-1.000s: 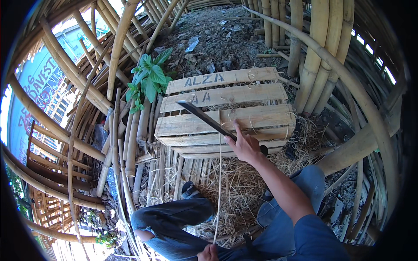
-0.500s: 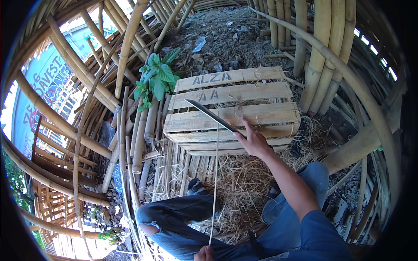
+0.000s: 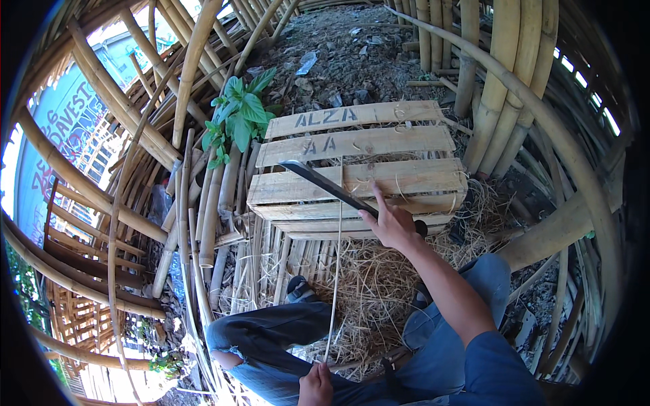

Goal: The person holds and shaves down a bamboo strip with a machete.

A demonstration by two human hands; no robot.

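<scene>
My right hand point(image 3: 393, 223) grips a long dark-bladed knife point(image 3: 318, 177), its index finger stretched forward over the wooden crate. The blade slants up and left above the slats, crossing a thin pale strip point(image 3: 336, 271) that looks like bamboo. At the lower edge, my left hand point(image 3: 316, 386) is closed around the near end of that strip. The strip runs away from me, and its far end lies over the slatted wooden crate point(image 3: 365, 145). Whether the blade touches the strip I cannot tell.
Straw-like shavings point(image 3: 379, 284) cover the ground between my bent legs. Bamboo poles point(image 3: 210, 216) lie to the left, beside a leafy green plant point(image 3: 240, 115). Thick upright bamboo posts point(image 3: 508, 81) stand at the right, and dirt with litter lies beyond the crate.
The knife has tilted flatter and dropped slightly, its tip shifting left and down. My left hand has risen a little with the strip, whose far end now reaches farther over the crate.
</scene>
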